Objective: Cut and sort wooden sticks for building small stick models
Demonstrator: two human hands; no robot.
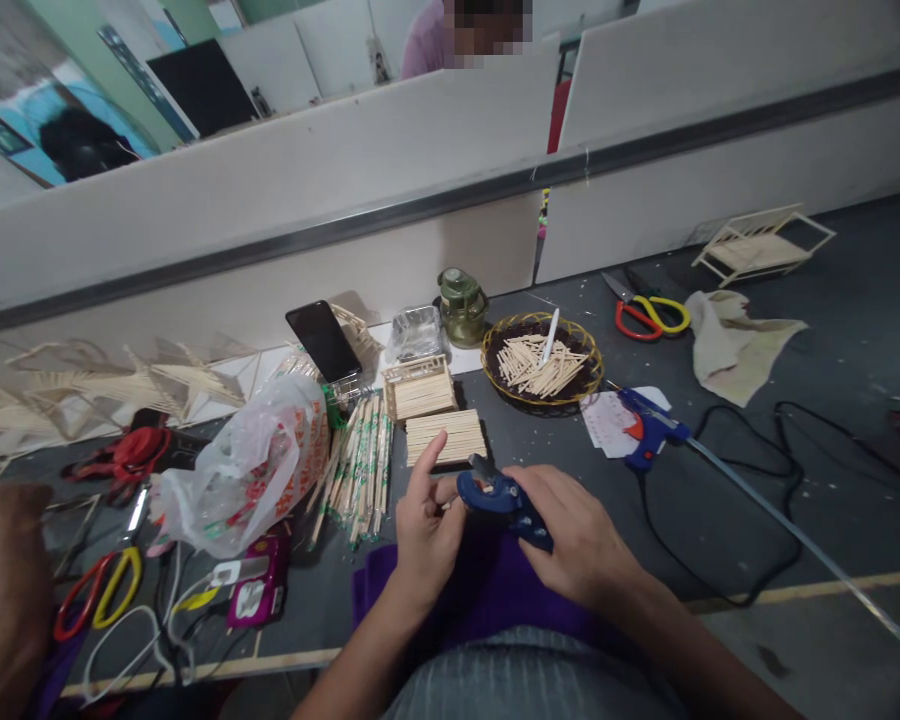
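My right hand (577, 530) is wrapped round a blue hand cutter (501, 498), whose dark jaw points up and left. Close to that jaw is my left hand (429, 530), its thumb raised and its other fingers curled. Whatever those fingers pinch is too small to make out. Just beyond the hands lies a flat panel of thin wooden sticks (446, 437). Behind it stands a small stick-built bench (420, 388). A yellow-rimmed basket (596, 372) holds many short sticks (532, 362) and a white pen (550, 335).
Wrapped chopsticks (364, 465) and a plastic bag (251, 470) lie leftward. A blue glue gun (649, 430) with trailing cord and long glue stick lies right, below scissors (649, 310) and a cloth (739, 345). A phone (322, 340) leans near the partition. Another person's arm (4, 590) is far left.
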